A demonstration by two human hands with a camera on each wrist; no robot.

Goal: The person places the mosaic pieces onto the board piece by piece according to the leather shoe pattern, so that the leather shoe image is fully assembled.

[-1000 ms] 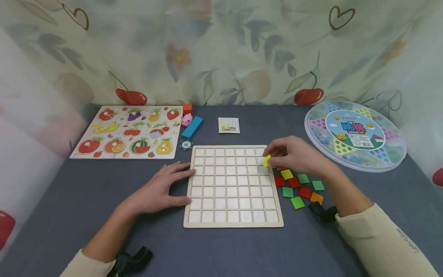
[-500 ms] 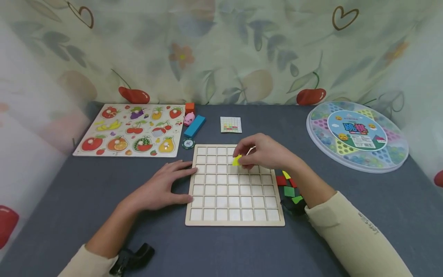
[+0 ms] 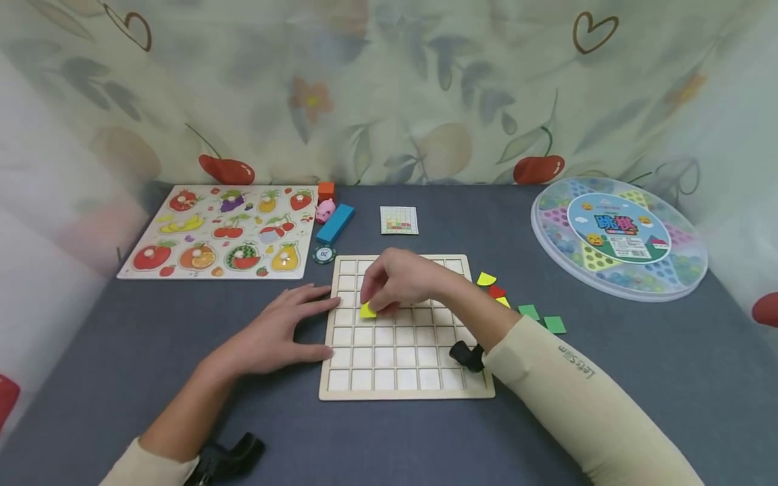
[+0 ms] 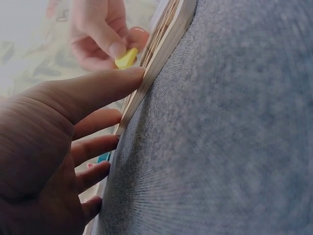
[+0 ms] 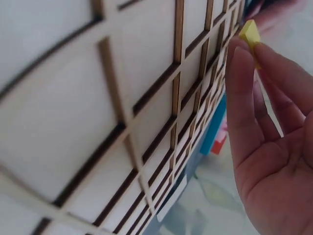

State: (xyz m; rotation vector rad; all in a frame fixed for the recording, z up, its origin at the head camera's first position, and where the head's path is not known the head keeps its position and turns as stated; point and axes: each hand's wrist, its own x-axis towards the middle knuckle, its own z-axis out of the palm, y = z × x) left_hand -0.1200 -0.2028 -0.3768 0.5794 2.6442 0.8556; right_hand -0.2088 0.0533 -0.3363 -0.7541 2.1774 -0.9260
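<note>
A pale wooden grid board [image 3: 408,395] with square white cells lies on the dark cloth. My right hand [image 3: 401,283] is over its left half, pinching a small yellow tile [image 3: 367,310] between thumb and fingers. In the right wrist view the yellow tile [image 5: 250,33] sticks out past the fingertips. My left hand [image 3: 276,331] rests at the board's left edge, thumb and fingers spread. The left wrist view shows that thumb [image 4: 112,85] touching the board's side. The right forearm hides part of the board and some tiles.
Loose yellow, red and green tiles [image 3: 554,325] lie right of the board. Behind it are a small pattern card [image 3: 399,221], a blue block [image 3: 335,224], a pink pig figure [image 3: 325,210] and a chip [image 3: 325,254]. A fruit puzzle [image 3: 227,233] and a round game box [image 3: 620,236] flank these.
My right hand has carried the yellow tile leftward from the board's right edge, across the grid, to its left columns. My left hand stays at the left edge.
</note>
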